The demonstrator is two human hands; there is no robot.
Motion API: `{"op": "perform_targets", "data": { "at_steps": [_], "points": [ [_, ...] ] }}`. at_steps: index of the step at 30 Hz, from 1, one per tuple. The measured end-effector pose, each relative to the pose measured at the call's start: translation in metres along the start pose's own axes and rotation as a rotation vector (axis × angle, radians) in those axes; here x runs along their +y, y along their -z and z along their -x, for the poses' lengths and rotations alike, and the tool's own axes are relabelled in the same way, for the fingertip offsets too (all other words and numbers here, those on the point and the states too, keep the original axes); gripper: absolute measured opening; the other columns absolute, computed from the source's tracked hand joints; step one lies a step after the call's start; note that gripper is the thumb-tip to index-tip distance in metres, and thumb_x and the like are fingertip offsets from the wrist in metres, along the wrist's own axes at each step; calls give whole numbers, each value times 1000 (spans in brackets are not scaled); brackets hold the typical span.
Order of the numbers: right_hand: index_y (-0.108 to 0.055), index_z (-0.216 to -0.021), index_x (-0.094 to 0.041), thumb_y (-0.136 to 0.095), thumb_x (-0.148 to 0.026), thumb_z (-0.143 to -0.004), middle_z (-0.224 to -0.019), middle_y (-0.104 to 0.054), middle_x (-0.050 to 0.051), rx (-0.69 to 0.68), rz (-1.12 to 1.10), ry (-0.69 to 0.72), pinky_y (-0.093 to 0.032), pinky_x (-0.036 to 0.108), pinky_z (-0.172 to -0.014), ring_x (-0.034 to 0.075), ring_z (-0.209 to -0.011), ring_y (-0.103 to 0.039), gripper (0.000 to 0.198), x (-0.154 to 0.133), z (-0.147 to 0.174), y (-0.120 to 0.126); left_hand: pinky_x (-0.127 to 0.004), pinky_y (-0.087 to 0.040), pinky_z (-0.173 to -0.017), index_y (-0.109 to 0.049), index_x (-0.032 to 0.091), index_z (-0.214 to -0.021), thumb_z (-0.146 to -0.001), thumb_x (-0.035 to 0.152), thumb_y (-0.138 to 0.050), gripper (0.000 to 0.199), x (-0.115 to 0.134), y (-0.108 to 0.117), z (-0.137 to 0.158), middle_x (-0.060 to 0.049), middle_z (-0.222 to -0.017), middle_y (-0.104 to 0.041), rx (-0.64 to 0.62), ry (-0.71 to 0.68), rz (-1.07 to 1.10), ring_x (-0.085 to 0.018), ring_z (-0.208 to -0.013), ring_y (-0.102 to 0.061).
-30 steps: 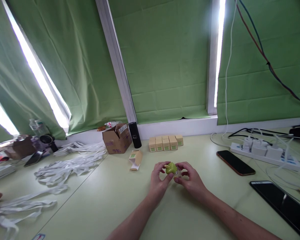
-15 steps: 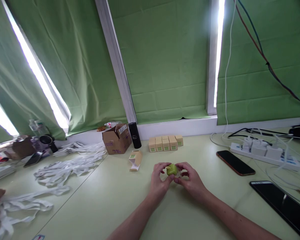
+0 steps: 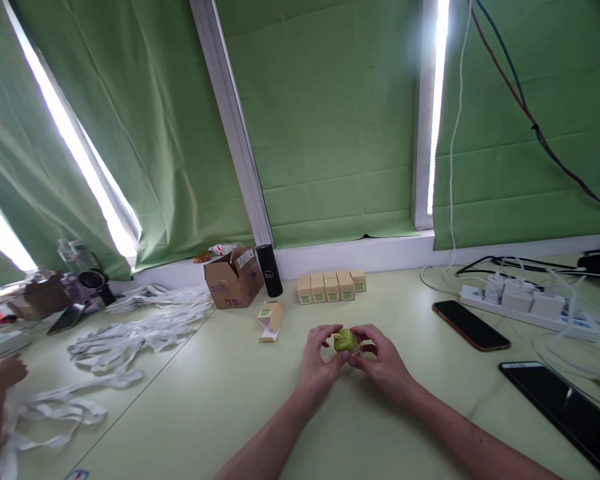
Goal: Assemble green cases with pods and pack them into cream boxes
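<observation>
Between my two hands is a small green rounded block (image 3: 345, 341), with a pale strand on its left and something clear, like plastic wrap, on its right. My left hand (image 3: 321, 352) grips it from the left with thumb and fingers. My right hand (image 3: 375, 353) pinches the clear part at the right side. Whether that clear part is a wrapper or a lid I cannot tell. Ahead and to the left lies an opened small cardboard box (image 3: 271, 320), its flap towards me. Several closed small boxes (image 3: 325, 288) with green labels stand in a group behind my hands.
A brown carton (image 3: 234, 279) and a black bottle (image 3: 271, 270) stand at the back. White straps (image 3: 130, 333) spread leftward, where another person's hand (image 3: 3, 377) is at work. To the right lie a phone (image 3: 470, 325), a tablet (image 3: 565, 407) and a power strip (image 3: 525, 308) with cables.
My hands and the green block have barely moved; the block is turned very slightly. The other person's hand at the far left has risen and reached further in, shifting the straps.
</observation>
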State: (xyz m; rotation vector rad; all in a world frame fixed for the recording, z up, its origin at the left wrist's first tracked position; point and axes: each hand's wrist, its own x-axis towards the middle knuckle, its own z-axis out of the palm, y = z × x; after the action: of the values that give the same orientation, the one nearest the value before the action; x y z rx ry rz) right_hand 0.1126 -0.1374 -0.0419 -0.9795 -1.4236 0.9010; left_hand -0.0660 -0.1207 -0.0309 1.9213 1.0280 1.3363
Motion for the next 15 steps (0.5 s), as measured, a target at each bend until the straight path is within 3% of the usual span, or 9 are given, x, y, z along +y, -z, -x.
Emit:
{"op": "perform_targets", "data": {
  "at_steps": [9, 15],
  "points": [
    [-69, -106, -23, -83, -35, -72, -110, -69, 7, 40, -71, -4, -57, 41, -93, 26, -104, -68, 39, 3, -1, 0, -40, -47, -92, -62, 24, -129, -87, 34, -66, 43, -2, 1, 3, -10, -123, -68, 19, 24, 120, -27, -114, -59],
    [-68, -106, -22, -86, -42, -70, -108, -74, 9, 56, -170, -24, -58, 42, -91, 27, -101, -70, 44, 2, -4, 2, -39, -48, -90, -60, 22, -123, -85, 27, -63, 38, 1, -1, 1, -11, -123, -68, 6, 37, 143, -27, -116, -61]
  ]
}}
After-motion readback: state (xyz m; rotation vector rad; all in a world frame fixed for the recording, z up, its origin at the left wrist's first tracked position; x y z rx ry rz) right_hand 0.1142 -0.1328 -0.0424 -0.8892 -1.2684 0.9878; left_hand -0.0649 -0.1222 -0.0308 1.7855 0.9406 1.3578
